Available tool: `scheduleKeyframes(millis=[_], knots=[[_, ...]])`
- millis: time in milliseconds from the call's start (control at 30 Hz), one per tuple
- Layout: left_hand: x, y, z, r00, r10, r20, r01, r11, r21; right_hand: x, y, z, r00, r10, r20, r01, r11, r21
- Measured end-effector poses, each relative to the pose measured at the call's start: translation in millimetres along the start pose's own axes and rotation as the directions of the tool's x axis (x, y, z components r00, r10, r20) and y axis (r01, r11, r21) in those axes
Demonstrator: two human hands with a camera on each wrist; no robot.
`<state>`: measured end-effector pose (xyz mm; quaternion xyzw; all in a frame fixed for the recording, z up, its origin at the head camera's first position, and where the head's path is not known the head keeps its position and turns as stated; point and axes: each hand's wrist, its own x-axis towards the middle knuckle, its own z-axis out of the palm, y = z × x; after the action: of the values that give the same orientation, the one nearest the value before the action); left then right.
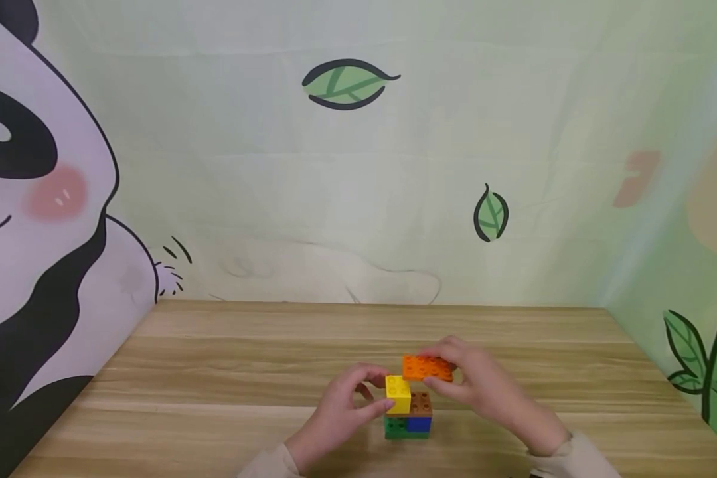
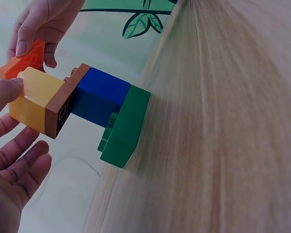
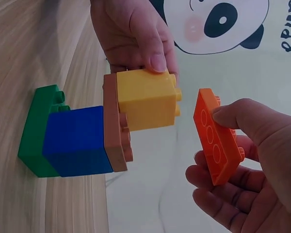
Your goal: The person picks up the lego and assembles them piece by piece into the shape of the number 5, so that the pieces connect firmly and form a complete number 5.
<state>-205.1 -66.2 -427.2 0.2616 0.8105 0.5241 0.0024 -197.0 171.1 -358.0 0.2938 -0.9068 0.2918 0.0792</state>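
Note:
A small tower of toy building bricks stands on the table. Its base is a flat green brick (image 2: 128,128), with a blue brick (image 3: 78,141) on one half. Across the blue one lies a thin brown brick (image 1: 421,401), overhanging the green studs. The yellow brick (image 1: 398,394) sits on the brown brick's left end. My left hand (image 1: 349,401) pinches that yellow brick between thumb and fingers. Above and right of it, my right hand (image 1: 480,382) holds a thin orange brick (image 3: 216,138) by its edges, hollow underside toward the tower. In the right wrist view a gap separates orange from yellow.
The wood-grain table (image 1: 227,372) spreads around the tower. Behind it rises a pale green backdrop (image 1: 245,172) printed with leaves and a large panda (image 1: 54,265) at the left.

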Motion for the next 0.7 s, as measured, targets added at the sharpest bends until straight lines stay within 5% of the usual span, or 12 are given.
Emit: scheduleKeyframes(millis=[700], knots=[[0.5,2.5,0.4,1.000,0.006,-0.004,-0.006,1.000,0.012,6.1,-10.2,9.3,0.995,-0.013,0.097,0.010,1.000,0.023]])
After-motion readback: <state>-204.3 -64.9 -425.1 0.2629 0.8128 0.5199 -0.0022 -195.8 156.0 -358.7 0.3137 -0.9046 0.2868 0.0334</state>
